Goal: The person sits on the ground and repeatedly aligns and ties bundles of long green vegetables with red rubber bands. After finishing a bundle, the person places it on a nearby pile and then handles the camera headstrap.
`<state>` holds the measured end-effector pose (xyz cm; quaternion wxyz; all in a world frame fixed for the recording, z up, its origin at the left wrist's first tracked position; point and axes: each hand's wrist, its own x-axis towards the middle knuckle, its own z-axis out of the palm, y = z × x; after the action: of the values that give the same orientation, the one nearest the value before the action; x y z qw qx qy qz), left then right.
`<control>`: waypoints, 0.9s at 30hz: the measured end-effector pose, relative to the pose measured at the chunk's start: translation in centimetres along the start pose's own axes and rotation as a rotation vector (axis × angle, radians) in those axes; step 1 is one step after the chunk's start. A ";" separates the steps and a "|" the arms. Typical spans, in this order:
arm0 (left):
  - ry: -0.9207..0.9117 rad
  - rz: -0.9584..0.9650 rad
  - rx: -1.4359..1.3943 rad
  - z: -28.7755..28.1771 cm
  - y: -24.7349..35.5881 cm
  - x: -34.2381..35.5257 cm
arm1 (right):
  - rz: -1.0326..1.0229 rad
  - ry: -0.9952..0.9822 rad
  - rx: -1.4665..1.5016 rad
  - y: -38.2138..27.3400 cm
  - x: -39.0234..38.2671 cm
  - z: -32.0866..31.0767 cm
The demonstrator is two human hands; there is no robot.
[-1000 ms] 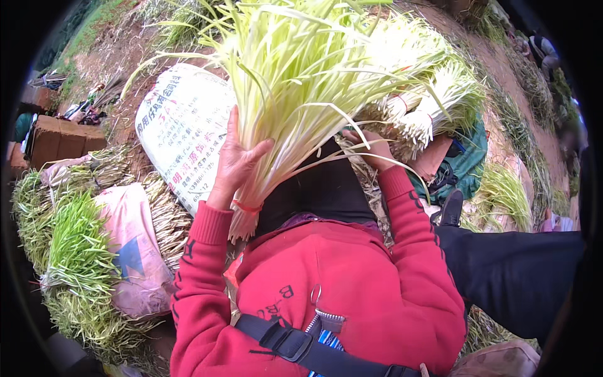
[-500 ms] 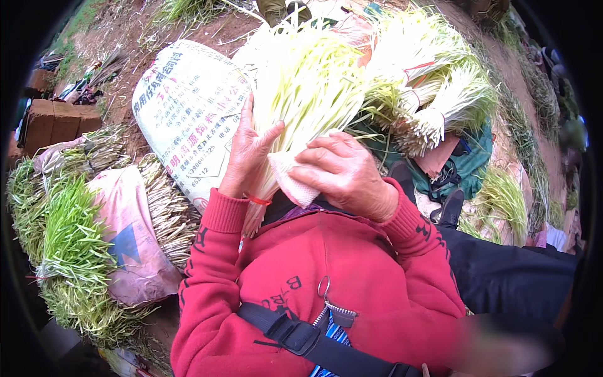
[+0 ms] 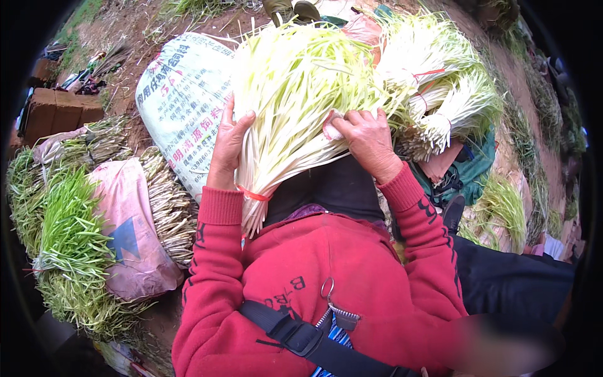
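A large bunch of blanched chives [image 3: 295, 103], white at the stems and yellow-green at the tips, lies across my lap. A red band [image 3: 254, 195] ties it near the cut ends. My left hand [image 3: 230, 146] rests against the bunch's left side, thumb and fingers stretched apart. On the bunch's right edge, my right hand [image 3: 370, 141] is closed on a small whitish cloth [image 3: 331, 125], pressed to the stems. Most of that cloth is hidden under the fingers.
Beyond my left hand stands a full white printed sack [image 3: 182, 94]. Several tied chive bunches [image 3: 440, 119] lie to the right on green sheeting [image 3: 480, 163]. Greener bunches [image 3: 72, 220] and a pink cloth [image 3: 138, 251] are at the left, near brick-brown blocks [image 3: 56, 116].
My right hand with the cloth has slid away from the tied end, up and to the right along the stems. The bunch now spreads wider to the right. My left hand has shifted slightly left.
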<state>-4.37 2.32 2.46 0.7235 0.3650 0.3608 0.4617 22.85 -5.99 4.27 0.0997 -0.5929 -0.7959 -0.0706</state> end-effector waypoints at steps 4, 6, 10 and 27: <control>-0.070 -0.059 -0.135 -2.2 -1.2 1.1 | 0.120 0.099 -0.027 1.4 -1.3 0.7; -0.083 -0.091 -0.199 -2.7 -1.6 1.3 | 0.342 -0.098 -0.205 5.2 -3.3 1.1; -0.085 -0.074 -0.228 -2.5 -1.1 0.6 | 0.524 -0.273 -0.208 8.8 -9.1 -1.2; 0.089 0.338 0.956 1.4 0.1 0.5 | -0.327 0.102 0.183 -1.3 5.6 -0.5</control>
<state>-3.03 2.53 3.16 0.3747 0.6887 0.4981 0.3704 20.08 -1.29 6.10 0.1806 -0.4397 -0.8788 -0.0432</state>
